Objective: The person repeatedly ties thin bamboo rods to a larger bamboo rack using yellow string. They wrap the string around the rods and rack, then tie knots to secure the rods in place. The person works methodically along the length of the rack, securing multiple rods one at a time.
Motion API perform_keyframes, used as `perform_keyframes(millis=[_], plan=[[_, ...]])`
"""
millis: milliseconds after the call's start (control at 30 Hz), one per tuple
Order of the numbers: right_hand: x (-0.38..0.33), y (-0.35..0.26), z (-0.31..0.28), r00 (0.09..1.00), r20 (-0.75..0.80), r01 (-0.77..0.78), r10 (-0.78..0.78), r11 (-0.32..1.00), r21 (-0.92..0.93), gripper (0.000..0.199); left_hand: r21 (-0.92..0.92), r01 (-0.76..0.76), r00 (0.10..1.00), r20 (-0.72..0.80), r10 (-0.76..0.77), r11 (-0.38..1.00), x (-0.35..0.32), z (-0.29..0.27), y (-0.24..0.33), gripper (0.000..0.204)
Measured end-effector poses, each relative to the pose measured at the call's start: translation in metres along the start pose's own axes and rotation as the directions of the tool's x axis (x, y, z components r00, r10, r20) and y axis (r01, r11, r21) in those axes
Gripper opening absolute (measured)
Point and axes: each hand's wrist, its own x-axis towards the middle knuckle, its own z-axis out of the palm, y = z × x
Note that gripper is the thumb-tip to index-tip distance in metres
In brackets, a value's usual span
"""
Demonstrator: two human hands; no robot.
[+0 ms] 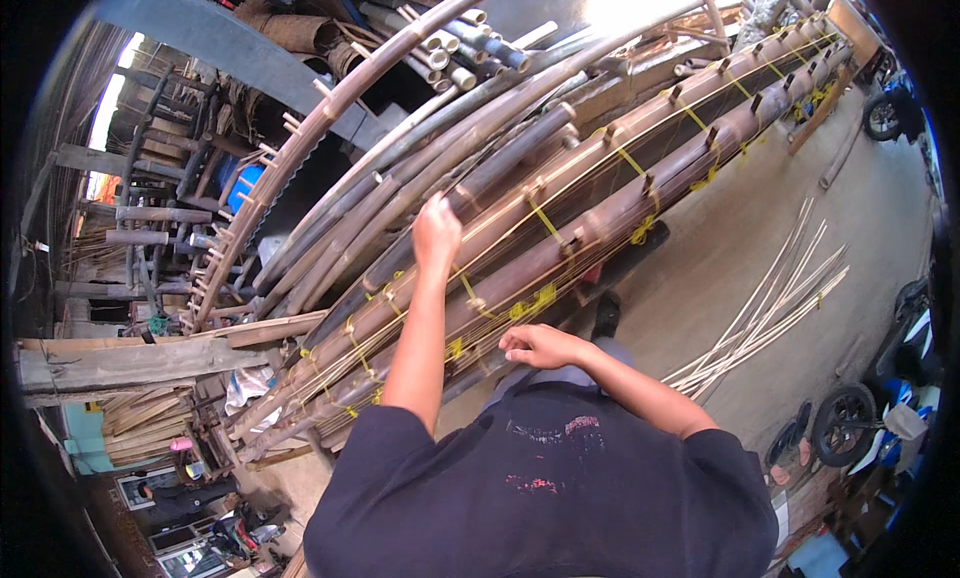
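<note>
My left hand is closed above a dark bamboo pole, at the far side of a long bamboo frame. What its fingers hold, if anything, is too small to make out. My right hand is curled near the frame's near side, just in front of my body; whatever may be in its fingers is hidden. Between the frame's two thick bamboo poles run many thin bamboo strips. Yellow ties cross the strips at intervals, and short dark pegs stand along the poles.
Loose bamboo poles lie beyond the frame. A curved pole with pegs rises at the left. Thin strips lie on the floor at the right, near sandals and a motorcycle wheel. Wooden beams stand left.
</note>
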Motion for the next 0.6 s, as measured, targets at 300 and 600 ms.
perform_keyframes(millis=[300, 600], plan=[[0.140, -0.111, 0.073, 0.378, -0.898, 0.337, -0.223, 0.937, -0.091, 0.030, 0.011, 0.007, 0.974, 0.228, -0.009, 1.000, -0.123, -0.004, -0.084, 0.027], [0.205, -0.085, -0.040, 0.863, -0.483, -0.146, -0.147, 0.844, -0.517, 0.060, -0.083, 0.103, 0.961, 0.265, -0.078, 0.991, -0.108, -0.018, -0.065, 0.030]])
